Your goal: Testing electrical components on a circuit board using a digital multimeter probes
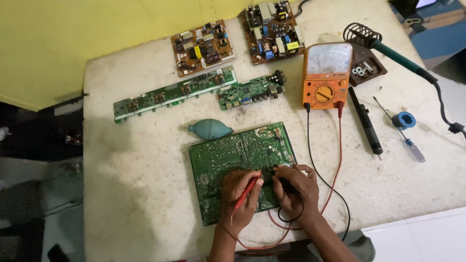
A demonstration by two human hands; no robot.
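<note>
My left hand (239, 194) grips a red test probe (247, 190), its tip pressed on the solder side of a large green circuit board (228, 155) lying near the table's front edge. Close beside it, my right hand (295, 187) holds a black test probe (284, 180) against the same board. Red and black leads (324, 160) run from the probes up to an orange analogue multimeter (326, 75) standing behind the board.
Behind lie a teal rubber blower (209, 129), a long narrow green board (172, 92), a small green board (250, 90) and two brown boards (203, 47), (272, 30). On the right are a soldering iron in its coil stand (383, 46), a black desoldering pump (365, 121), a solder reel (404, 120) and a small screwdriver (407, 140).
</note>
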